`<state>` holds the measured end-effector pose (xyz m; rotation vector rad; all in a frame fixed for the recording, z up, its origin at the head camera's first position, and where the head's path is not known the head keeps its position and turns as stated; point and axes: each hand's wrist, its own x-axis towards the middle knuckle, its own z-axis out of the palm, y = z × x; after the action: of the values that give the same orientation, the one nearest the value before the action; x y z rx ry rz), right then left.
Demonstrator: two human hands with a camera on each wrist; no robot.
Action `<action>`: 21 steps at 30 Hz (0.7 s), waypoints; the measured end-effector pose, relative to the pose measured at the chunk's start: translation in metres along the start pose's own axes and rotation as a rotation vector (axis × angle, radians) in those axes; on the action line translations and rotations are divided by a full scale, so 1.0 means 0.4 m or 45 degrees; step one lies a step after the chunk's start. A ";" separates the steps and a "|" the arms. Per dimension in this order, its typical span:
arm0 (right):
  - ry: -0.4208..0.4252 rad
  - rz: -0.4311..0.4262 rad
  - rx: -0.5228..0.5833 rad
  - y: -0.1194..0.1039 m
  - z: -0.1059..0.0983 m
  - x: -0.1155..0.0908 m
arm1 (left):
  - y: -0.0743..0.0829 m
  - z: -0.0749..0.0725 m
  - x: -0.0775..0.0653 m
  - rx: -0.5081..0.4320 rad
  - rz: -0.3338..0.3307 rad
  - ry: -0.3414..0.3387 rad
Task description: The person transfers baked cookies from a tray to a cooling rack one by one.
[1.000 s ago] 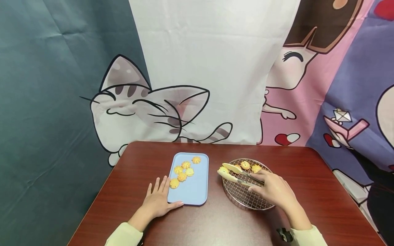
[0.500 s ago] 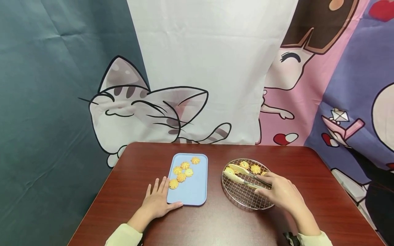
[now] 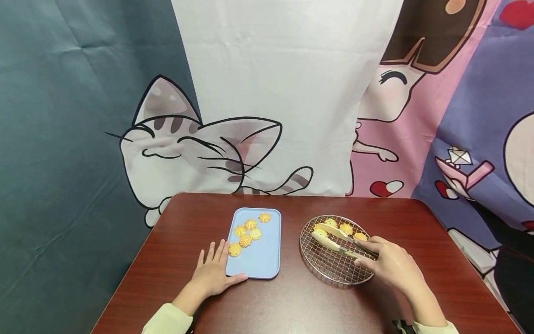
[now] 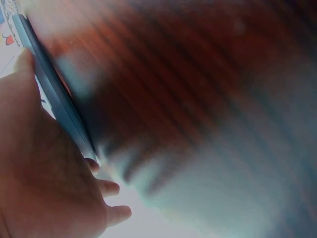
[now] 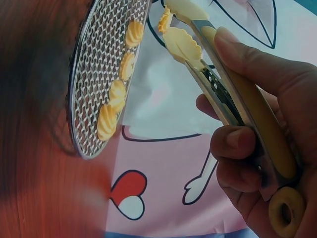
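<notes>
My right hand (image 3: 394, 266) grips yellow-handled tongs (image 5: 267, 119) with cream tips, thumb along one arm and fingers curled round the other. A ridged piped butter cookie (image 5: 165, 21) sits between the tips, over the round wire rack (image 3: 333, 269). Several more cookies (image 5: 107, 122) lie along the rack's far side. My left hand (image 3: 214, 273) is spread at the near left corner of a light blue tray (image 3: 263, 260), fingers along its left side and thumb at the near edge. In the left wrist view, the hand (image 4: 44, 168) lies against the tray's dark-looking side.
Several cookies (image 3: 245, 240) lie in the left and upper part of the tray. Tray and rack stand side by side on a reddish-brown wooden table (image 3: 283, 306). Behind the table hangs a printed cloth (image 3: 292, 93) with a cartoon cat.
My right hand has moved to the right and slightly nearer, carrying the tongs and the cookie from the rack's left rim to above its mesh. My left hand has stayed at the tray.
</notes>
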<state>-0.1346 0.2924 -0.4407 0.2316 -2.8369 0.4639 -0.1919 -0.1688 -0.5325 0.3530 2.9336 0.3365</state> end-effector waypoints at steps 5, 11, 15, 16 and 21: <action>-0.011 0.029 0.004 0.013 -0.007 -0.009 | 0.000 0.000 -0.001 -0.008 -0.002 0.000; -0.011 0.051 -0.001 0.033 -0.009 -0.022 | -0.001 0.002 -0.001 -0.020 0.000 0.004; -0.013 0.064 -0.010 0.045 -0.006 -0.028 | 0.000 0.003 -0.001 -0.016 0.001 0.008; -0.014 0.065 -0.013 0.047 -0.005 -0.030 | 0.000 0.004 -0.001 -0.015 0.001 0.008; -0.018 0.072 -0.015 0.057 0.000 -0.035 | 0.000 0.003 -0.001 -0.007 0.003 0.011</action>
<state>-0.1256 0.3154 -0.4511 0.1529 -2.8654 0.4588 -0.1913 -0.1687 -0.5336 0.3549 2.9401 0.3470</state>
